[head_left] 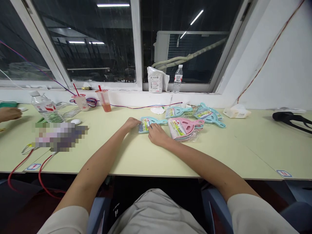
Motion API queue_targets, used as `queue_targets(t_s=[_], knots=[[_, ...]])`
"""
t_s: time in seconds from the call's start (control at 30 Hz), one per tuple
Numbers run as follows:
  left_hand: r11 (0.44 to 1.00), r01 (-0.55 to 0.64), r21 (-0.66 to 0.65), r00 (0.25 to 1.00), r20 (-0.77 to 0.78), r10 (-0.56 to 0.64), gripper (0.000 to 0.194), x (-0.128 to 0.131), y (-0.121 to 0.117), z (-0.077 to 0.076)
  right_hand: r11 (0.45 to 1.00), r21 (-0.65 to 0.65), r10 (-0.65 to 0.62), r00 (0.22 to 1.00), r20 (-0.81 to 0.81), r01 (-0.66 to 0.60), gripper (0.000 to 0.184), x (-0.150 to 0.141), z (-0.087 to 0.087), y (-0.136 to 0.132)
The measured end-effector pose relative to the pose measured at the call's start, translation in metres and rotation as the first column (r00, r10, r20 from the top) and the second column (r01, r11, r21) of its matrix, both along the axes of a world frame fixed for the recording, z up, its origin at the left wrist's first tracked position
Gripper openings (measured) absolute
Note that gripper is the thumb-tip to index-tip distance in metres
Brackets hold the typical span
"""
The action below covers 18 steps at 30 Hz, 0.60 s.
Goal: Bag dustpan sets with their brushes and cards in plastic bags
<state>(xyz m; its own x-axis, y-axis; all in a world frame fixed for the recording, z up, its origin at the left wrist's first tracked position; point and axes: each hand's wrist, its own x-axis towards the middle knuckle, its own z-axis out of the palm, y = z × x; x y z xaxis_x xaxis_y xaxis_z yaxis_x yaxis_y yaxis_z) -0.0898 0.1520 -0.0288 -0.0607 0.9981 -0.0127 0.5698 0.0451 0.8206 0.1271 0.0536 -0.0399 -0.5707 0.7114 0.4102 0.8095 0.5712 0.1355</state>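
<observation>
A small light-blue dustpan set [146,123] in a clear wrapper with a printed label lies flat on the table before me, its handle pointing right. At its left edge, my left hand [131,125] is closed on the wrapper. My right hand [158,134] has its bent fingers closed on the front right part of the same pack, partly covering it. Just right of that hand is a pile of wrapped dustpans with a pink dustpan [181,127] on top. Behind it lie another blue dustpan [177,111] and a further group of blue dustpans [209,114].
Drink cups [103,100] and a large bottle [46,107] stand back left. A water bottle [177,79] and a white packet [156,80] are on the sill. Black-framed item [290,119] lies far right. Another person's hand [11,113] is at far left.
</observation>
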Motion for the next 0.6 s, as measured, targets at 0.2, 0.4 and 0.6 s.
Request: queue_targets(t_s=[0.2,0.4,0.6], knots=[[0.991,0.122,0.050,0.971,0.202,-0.129,0.023,0.001,-0.002,0.003,1.000,-0.027,-0.010,1.000,-0.021,0.009,0.039,0.000,-0.003,0.003],[0.972,0.227,0.067,0.965,0.121,-0.233,0.021,0.000,-0.002,0.002,0.999,-0.033,-0.022,1.000,0.004,0.022,0.036,-0.001,-0.003,0.004],[0.975,0.169,0.143,0.946,-0.300,-0.120,0.033,-0.015,0.007,0.000,0.997,-0.060,-0.046,0.999,0.017,0.047,0.031,-0.001,0.002,0.000]])
